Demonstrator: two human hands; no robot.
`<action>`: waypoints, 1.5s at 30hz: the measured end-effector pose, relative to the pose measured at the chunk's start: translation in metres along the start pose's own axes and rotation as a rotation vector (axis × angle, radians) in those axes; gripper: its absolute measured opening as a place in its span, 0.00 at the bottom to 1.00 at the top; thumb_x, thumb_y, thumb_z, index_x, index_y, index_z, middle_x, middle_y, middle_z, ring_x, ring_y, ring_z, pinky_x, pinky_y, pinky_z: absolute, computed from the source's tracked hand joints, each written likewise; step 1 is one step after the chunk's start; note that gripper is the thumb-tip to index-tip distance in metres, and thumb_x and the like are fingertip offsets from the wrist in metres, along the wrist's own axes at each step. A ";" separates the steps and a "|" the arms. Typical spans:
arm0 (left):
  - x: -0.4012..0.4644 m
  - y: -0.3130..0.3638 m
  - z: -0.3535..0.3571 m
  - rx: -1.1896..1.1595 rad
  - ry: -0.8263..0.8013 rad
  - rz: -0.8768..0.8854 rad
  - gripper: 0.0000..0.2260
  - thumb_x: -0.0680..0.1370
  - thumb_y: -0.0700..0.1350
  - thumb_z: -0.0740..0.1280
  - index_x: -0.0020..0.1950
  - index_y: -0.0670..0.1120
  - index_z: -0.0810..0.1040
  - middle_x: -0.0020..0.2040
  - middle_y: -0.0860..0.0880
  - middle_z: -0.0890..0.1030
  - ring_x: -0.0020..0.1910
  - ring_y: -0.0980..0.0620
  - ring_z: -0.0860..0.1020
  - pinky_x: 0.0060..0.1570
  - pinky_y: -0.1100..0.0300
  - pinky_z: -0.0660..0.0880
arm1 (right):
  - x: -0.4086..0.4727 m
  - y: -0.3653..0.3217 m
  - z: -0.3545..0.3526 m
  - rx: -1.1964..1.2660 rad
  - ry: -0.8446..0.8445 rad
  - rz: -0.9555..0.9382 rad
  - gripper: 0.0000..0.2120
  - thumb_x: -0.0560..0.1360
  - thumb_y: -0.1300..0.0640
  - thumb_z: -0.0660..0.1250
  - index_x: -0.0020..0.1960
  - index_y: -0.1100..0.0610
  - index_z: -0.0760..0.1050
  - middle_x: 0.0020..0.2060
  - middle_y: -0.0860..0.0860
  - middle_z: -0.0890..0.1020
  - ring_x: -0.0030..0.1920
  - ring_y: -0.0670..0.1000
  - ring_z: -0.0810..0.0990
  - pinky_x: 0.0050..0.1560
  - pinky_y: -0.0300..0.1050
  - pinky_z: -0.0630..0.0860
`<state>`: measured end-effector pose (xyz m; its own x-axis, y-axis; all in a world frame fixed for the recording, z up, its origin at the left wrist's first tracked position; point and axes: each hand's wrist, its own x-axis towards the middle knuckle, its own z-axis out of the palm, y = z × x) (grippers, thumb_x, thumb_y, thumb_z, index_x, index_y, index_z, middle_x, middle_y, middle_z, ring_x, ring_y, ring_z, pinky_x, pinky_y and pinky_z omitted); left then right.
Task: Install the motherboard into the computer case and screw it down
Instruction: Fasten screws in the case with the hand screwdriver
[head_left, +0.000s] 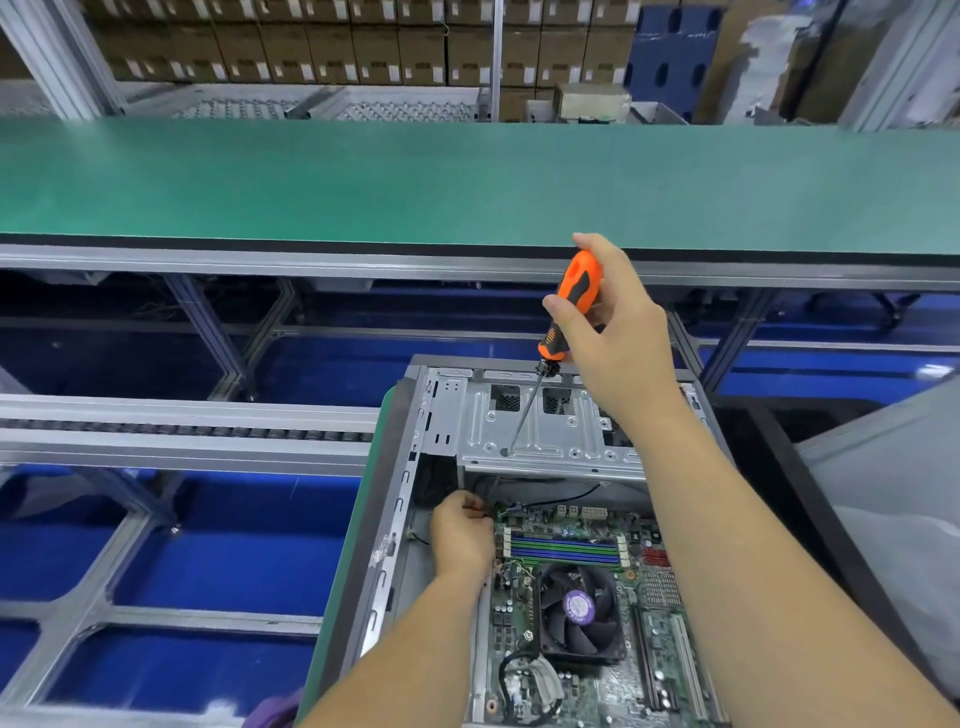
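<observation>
Motherboard (587, 613) lies flat inside the open computer case (395, 467). Left hand (462, 535) pinches something small at the board's far left corner. Right hand (618, 322), above the case's drive bay, grips an orange screwdriver (569, 306), tip pointing down.

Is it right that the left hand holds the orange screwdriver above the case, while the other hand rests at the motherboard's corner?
Not quite. The head view shows the right hand holding the orange screwdriver above the case; the left hand rests at the motherboard corner.
</observation>
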<state>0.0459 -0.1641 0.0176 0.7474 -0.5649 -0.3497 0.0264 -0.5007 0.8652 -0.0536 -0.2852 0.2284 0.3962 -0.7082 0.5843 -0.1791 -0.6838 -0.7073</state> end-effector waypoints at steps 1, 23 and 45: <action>0.001 -0.002 0.000 0.000 0.007 0.005 0.10 0.77 0.30 0.67 0.48 0.44 0.78 0.45 0.47 0.82 0.46 0.50 0.80 0.42 0.65 0.74 | 0.001 0.000 0.001 0.003 -0.003 -0.001 0.23 0.80 0.50 0.68 0.71 0.39 0.65 0.41 0.39 0.75 0.41 0.50 0.80 0.45 0.54 0.83; 0.005 -0.007 0.009 0.064 0.041 0.010 0.16 0.79 0.34 0.66 0.67 0.42 0.78 0.57 0.44 0.84 0.54 0.47 0.81 0.57 0.59 0.76 | 0.009 0.002 0.006 0.010 -0.031 0.039 0.23 0.80 0.51 0.69 0.72 0.40 0.66 0.42 0.42 0.76 0.41 0.52 0.82 0.43 0.54 0.84; 0.005 -0.006 0.010 0.109 0.041 0.027 0.16 0.79 0.35 0.66 0.67 0.42 0.79 0.57 0.45 0.84 0.55 0.46 0.81 0.56 0.58 0.76 | 0.010 0.000 0.009 -0.017 -0.027 0.033 0.23 0.80 0.51 0.69 0.71 0.40 0.66 0.42 0.41 0.76 0.42 0.51 0.81 0.45 0.54 0.84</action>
<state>0.0434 -0.1704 0.0067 0.7734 -0.5527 -0.3103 -0.0645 -0.5556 0.8289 -0.0416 -0.2906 0.2312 0.4139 -0.7257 0.5496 -0.2076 -0.6631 -0.7192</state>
